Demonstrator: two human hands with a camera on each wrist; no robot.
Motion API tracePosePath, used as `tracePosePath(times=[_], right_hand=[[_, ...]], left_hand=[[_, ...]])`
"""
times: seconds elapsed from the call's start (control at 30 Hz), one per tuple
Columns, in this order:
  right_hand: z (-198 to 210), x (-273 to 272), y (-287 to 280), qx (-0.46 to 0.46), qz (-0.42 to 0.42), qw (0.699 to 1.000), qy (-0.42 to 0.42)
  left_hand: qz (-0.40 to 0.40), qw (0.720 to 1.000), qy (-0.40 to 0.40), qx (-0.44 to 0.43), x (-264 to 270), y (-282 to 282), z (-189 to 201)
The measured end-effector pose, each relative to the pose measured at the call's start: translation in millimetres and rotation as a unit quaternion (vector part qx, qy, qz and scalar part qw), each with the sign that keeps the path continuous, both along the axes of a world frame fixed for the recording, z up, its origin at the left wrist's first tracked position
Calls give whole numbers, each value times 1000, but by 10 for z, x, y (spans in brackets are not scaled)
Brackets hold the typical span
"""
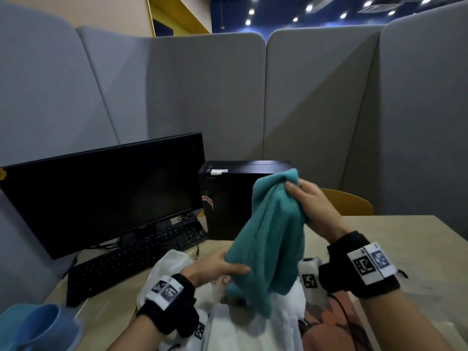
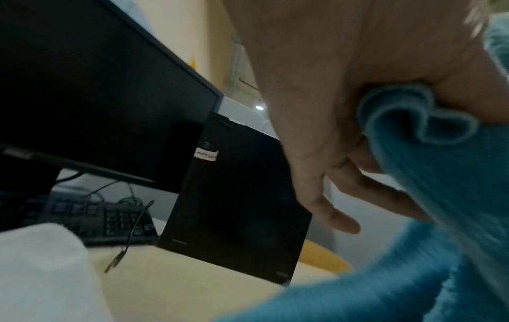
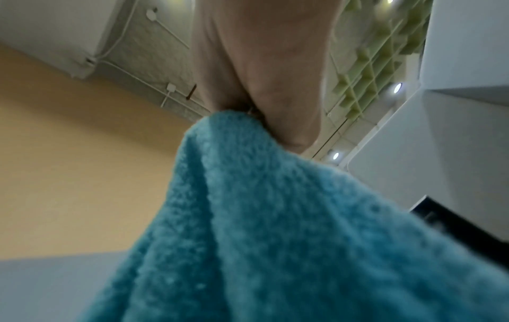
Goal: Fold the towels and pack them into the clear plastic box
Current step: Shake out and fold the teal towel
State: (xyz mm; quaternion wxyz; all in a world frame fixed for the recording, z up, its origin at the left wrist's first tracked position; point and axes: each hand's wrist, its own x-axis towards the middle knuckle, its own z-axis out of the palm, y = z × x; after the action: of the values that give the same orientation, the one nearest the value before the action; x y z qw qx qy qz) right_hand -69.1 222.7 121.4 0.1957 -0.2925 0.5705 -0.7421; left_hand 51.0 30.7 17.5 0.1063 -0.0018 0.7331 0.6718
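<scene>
teal towel (image 1: 268, 231) bunched, pinched by both hands, left hand (image 1: 215, 268) low, right hand (image 1: 307, 201) high, lower hem blurred

Teal towel (image 1: 268, 239) bunched, hanging mid-air above desk; white towels (image 1: 243, 330), seemingly folded, below

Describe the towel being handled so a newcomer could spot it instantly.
Right of the black monitor, before the black computer tower, a teal towel hangs bunched above the table, right hand pinching its top, left hand lower. It alone is teal; the cloths beneath are white.

Grey partition panels (image 1: 202, 84), ceiling spotlights (image 1: 309, 7)
</scene>
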Motion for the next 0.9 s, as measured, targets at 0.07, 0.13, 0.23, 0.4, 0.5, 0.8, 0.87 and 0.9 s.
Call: tracePosePath(times=[0.07, 0.13, 0.23, 0.4, 0.5, 0.8, 0.87, 0.9], right_hand=[[52, -93, 118, -51, -22, 997, -48], [57, -198, 146, -47, -40, 994, -88], [-1, -351, 74, 26, 3, 989, -144], [-216, -380, 49, 265, 88, 957, -75], [-322, -426, 59, 226, 61, 968, -92], [-44, -418, -9, 41, -166, 984, 57], [-127, -314, 60, 53, -153, 983, 84], [-237, -249, 93, 82, -135, 982, 101]], left_hand=[[75, 986, 33, 145, -51, -108, 102], [152, 946, 54, 280, -145, -190, 249], [191, 945, 29, 264, -271, -164, 439], [244, 955, 23, 169, -340, -207, 564], [274, 955, 34, 112, -346, -326, 614], [330, 916, 177, 146, -120, -434, 882], [287, 936, 144, 143, 76, -411, 759], [254, 951, 113, 133, 180, -416, 636]])
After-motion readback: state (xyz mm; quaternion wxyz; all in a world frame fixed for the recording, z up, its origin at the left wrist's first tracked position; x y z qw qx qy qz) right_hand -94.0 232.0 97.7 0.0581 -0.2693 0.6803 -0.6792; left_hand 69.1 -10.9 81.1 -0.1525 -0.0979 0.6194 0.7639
